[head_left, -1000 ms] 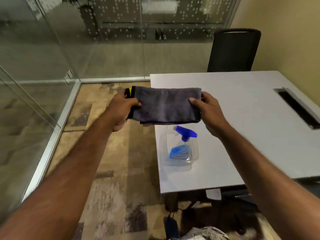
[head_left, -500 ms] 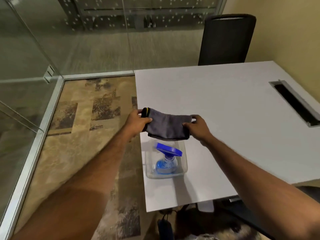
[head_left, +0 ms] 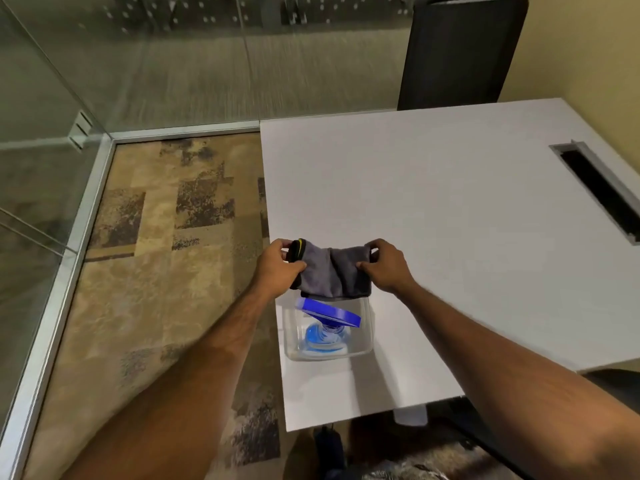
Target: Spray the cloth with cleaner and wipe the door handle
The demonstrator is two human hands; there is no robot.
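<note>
A grey cloth (head_left: pixel 327 271) with a black and yellow edge hangs bunched between both hands, low over the near left corner of the white table (head_left: pixel 433 209). My left hand (head_left: pixel 280 268) grips its left end and my right hand (head_left: pixel 384 268) pinches its right end. Directly below and in front of the cloth stands a clear spray bottle (head_left: pixel 327 332) with a blue trigger head and blue liquid, seen from above. No door handle is in view.
A black chair (head_left: pixel 457 53) stands at the table's far side. A cable slot (head_left: pixel 602 192) is cut into the table at right. Glass walls (head_left: pixel 52 98) with metal frames enclose the patterned carpet on the left.
Both hands have lowered the cloth toward the table and drawn closer together, so the cloth went from stretched flat to bunched. My view has tilted further down.
</note>
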